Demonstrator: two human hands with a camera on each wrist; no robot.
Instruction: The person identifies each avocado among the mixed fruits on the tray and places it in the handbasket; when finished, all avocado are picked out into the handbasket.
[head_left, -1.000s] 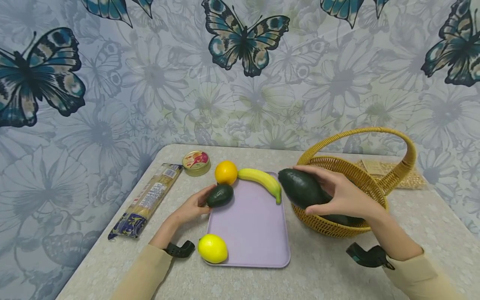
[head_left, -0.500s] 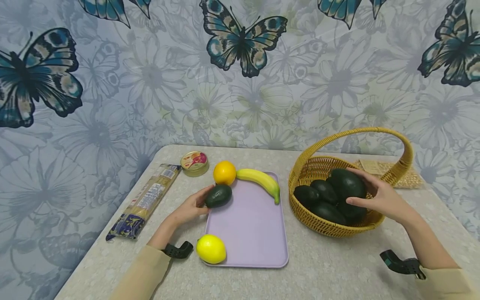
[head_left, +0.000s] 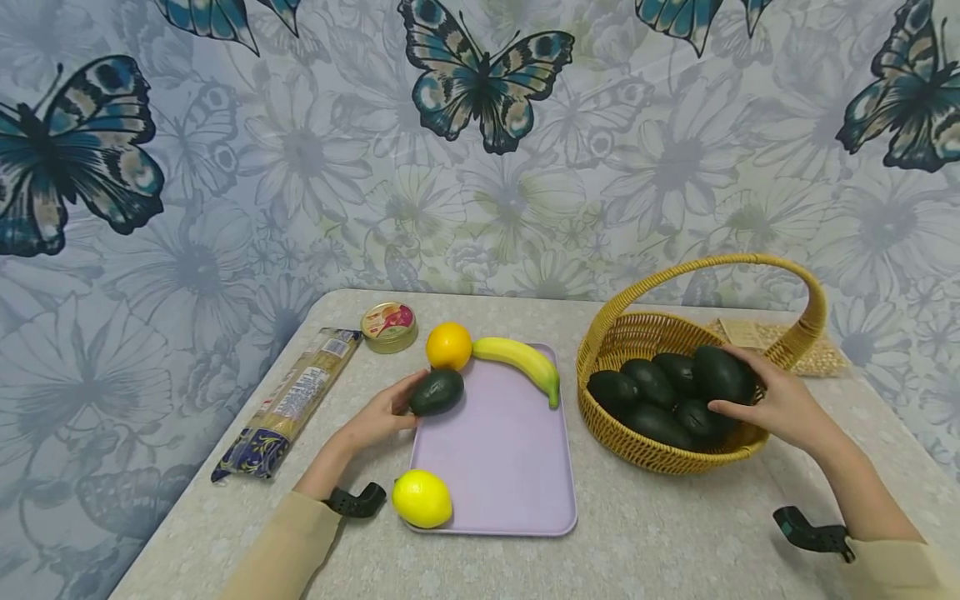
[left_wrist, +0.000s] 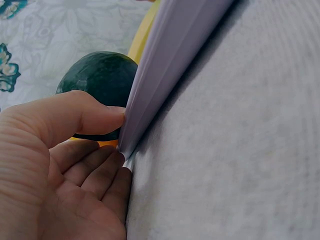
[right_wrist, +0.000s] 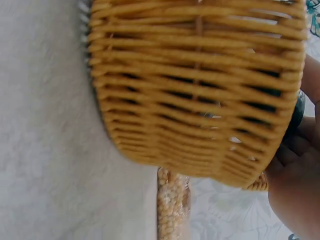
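At the far left of the lilac tray [head_left: 495, 475], my left hand [head_left: 382, 412] rests beside an avocado [head_left: 437, 392]. In the left wrist view its thumb [left_wrist: 95, 117] touches the tray's rim, and the fingers lie loosely bent against the edge, with the avocado just beyond. My right hand [head_left: 783, 408] holds a larger dark green avocado [head_left: 723, 375] between thumb and fingers, inside the wicker basket [head_left: 637, 446]. Several more avocados [head_left: 656, 425] lie under and beside it. In the right wrist view the basket's wall hides most of the held avocado.
On the tray's far edge are an orange [head_left: 449, 346] and a banana [head_left: 521, 362]; a lemon [head_left: 422, 498] sits at its near left corner. Leftward lie a pasta packet [head_left: 300, 392] and a round tin [head_left: 389, 327]. Behind the basket is a pack [head_left: 821, 362] of pale, bead-like pieces.
My right hand has carried the large avocado from beside the tray rightward into the basket, then slid further right with it, uncovering another avocado. The left hand has stayed put.
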